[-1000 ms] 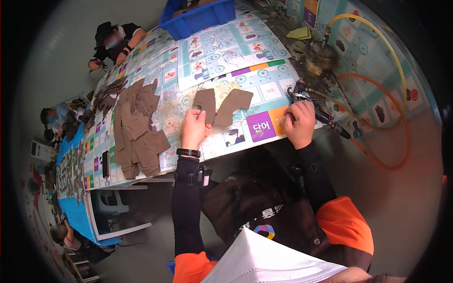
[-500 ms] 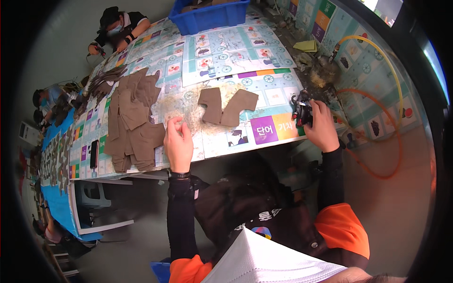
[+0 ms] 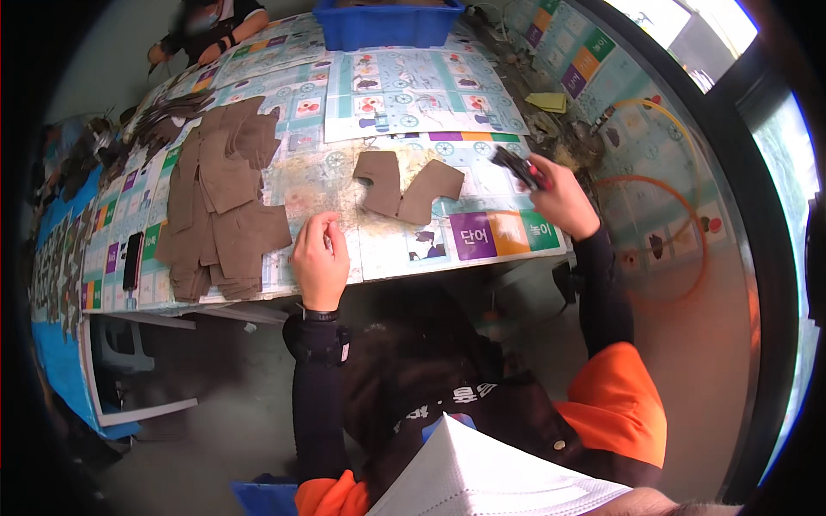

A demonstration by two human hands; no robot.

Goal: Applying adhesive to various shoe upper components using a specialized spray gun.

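My right hand (image 3: 561, 202) is closed around a black hand tool with a bit of red (image 3: 519, 167), held at the right side of the table; its exact kind is unclear. My left hand (image 3: 321, 262) is at the table's near edge, its fingers curled together. Whatever they may hold is hidden. Between my hands, a little farther away, lies a V-shaped brown cut piece (image 3: 416, 199) that looks like leather or fabric. A layered pile of similar brown pieces (image 3: 225, 176) is left of my left hand.
A blue bin (image 3: 387, 27) stands at the far edge. A phone (image 3: 132, 261) lies left of the pile. Yellow (image 3: 667, 112) and orange hoses (image 3: 688, 219) loop on the right. Dark scraps (image 3: 542, 129) line the wall. A co-worker (image 3: 206, 39) works at the far left.
My right hand has lifted the black tool from the right end of the table and moved it left and farther away. My left hand stays near the edge. The view has shifted slightly.
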